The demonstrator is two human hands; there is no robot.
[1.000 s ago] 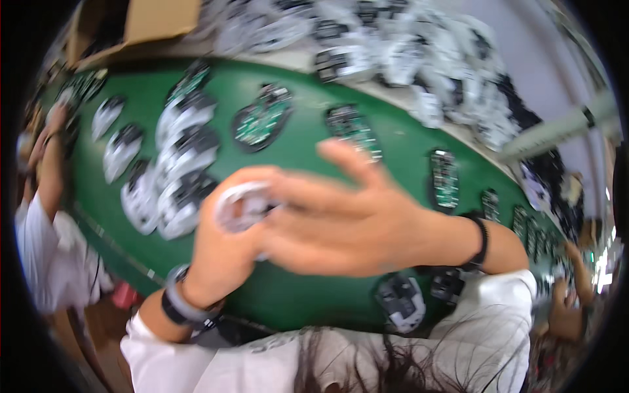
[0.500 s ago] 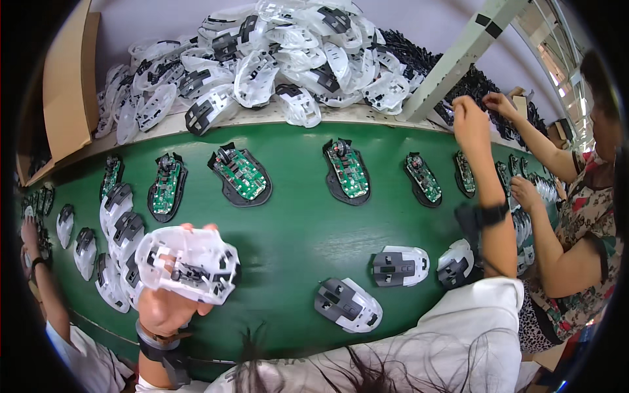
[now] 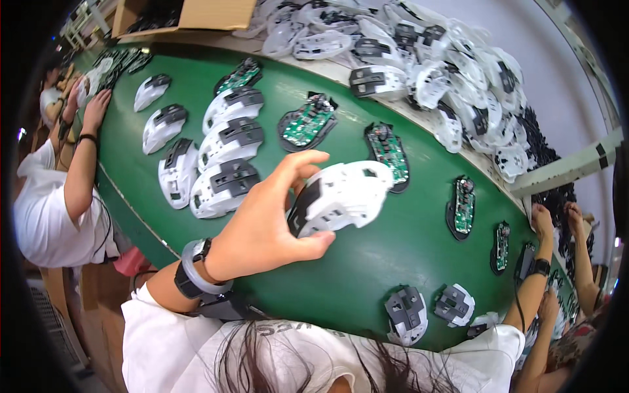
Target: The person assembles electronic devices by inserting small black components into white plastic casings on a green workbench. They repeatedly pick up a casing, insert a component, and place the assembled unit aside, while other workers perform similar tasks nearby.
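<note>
My left hand grips a white and dark grey computer mouse shell between thumb and fingers, held tilted above the green table. Behind the shell lies a mouse base with a green circuit board, partly covered by it. My right hand is stretched far to the right, at the heap of small black parts by the shelf edge. Its fingers look curled together; whatever is in them is too small to make out.
Stacked mouse shells stand left of my left hand. More bases with circuit boards run in a row along the table. Loose shells lie near my body. A shell heap fills the shelf, beside a slanted post. Co-workers sit on both sides.
The view has swung left. My left hand has turned the shell from its hollow inside toward its outer side and brought it close to the bases. My right hand stays by the black parts.
</note>
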